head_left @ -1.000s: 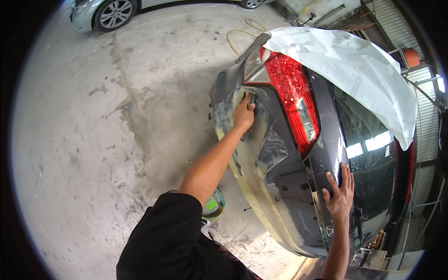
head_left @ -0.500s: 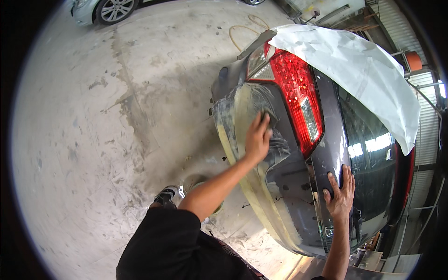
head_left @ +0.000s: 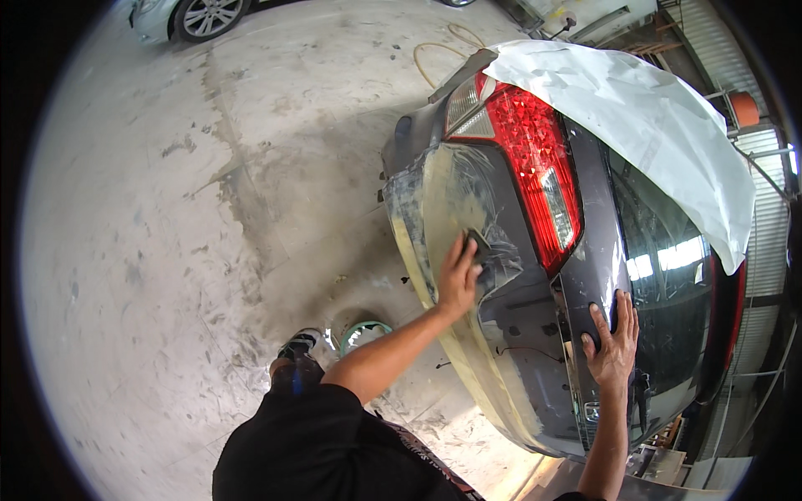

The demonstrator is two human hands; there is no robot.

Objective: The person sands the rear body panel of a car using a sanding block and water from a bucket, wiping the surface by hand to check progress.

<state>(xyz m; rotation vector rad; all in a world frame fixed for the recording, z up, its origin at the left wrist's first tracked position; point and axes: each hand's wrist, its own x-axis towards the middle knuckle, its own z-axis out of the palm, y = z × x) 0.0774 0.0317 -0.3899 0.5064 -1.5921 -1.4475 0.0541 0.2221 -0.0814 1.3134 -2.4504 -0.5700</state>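
My left hand grips a small dark sanding block and presses it against the car's rear bumper. Pale, beige filler and dull, scuffed patches cover the bumper around it. My right hand lies flat on the grey trunk lid, fingers spread, beside the rear window. Between the bumper and the trunk lid sits the red and clear tail light. The underside of the block is hidden against the panel.
White covering sheet drapes over the car's far side. On the concrete floor a green-rimmed bucket stands by my shoe. A thin wire hangs off the bumper. Farther away are a hose and another car.
My left hand has slid toward me along the bumper with the sanding block, which now shows more. The bucket's rim has come into sight. My right hand stays on the trunk lid.
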